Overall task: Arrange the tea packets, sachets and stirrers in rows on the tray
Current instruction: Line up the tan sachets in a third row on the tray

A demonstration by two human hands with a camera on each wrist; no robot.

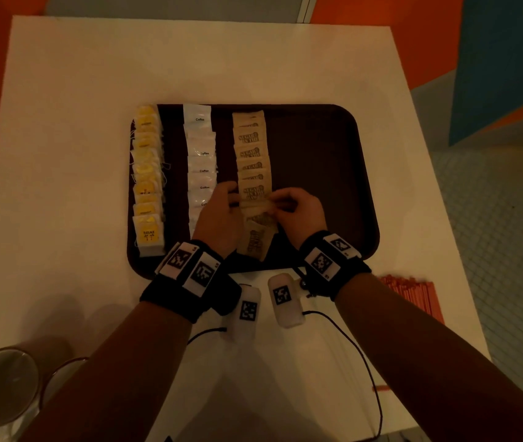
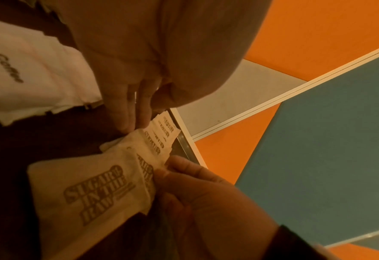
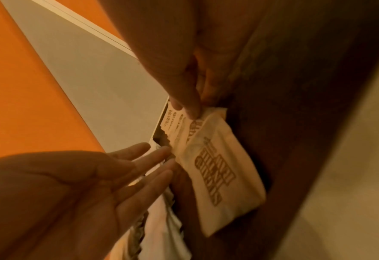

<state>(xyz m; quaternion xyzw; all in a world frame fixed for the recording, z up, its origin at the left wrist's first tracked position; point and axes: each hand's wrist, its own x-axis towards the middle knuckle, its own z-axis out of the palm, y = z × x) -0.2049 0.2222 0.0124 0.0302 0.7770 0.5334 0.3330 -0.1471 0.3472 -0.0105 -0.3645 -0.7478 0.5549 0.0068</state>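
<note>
Sugar sachets point(image 1: 253, 173) run lengthwise away between both hands. Right hand point(image 1: 298, 212) pinches one; left hand point(image 1: 218, 215) lies flat-fingered alongside.

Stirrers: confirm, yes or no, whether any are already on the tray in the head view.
No: the orange stirrers lie on the white table to the right of the brown tray, none on it.

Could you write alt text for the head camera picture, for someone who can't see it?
Two hands, the left hand and the right hand, adjust a row of brown sugar sachets on a dark tray. Rows of yellow tea packets and white coffee sachets lie to the left; orange stirrers wait on the white table.
</note>
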